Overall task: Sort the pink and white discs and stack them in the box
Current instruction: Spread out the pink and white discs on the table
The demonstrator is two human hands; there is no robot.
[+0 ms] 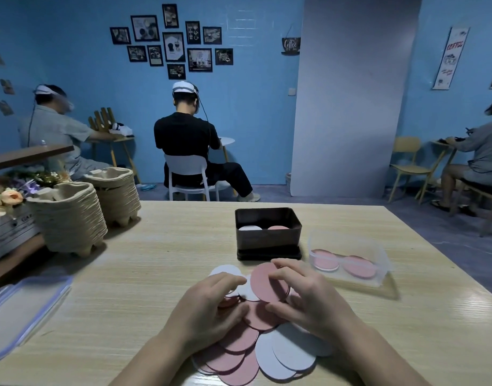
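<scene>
A heap of pink discs (233, 355) and white discs (286, 355) lies on the wooden table (133, 274) just in front of me. My right hand (309, 299) holds a small stack of pink discs (267, 282) tilted up between thumb and fingers. My left hand (211, 305) rests on the heap, fingers curled on a disc; white discs (225, 270) show past its fingertips. Beyond the heap stands the dark metal box (268, 242), open, with one white stack on its left and one pink stack on its right.
A clear plastic container (350, 260) with two pink discs sits right of the box. A clear lid (24, 310) lies at the left edge. Stacked pulp egg trays (72, 218) and flowers stand at the back left. People sit at other tables behind.
</scene>
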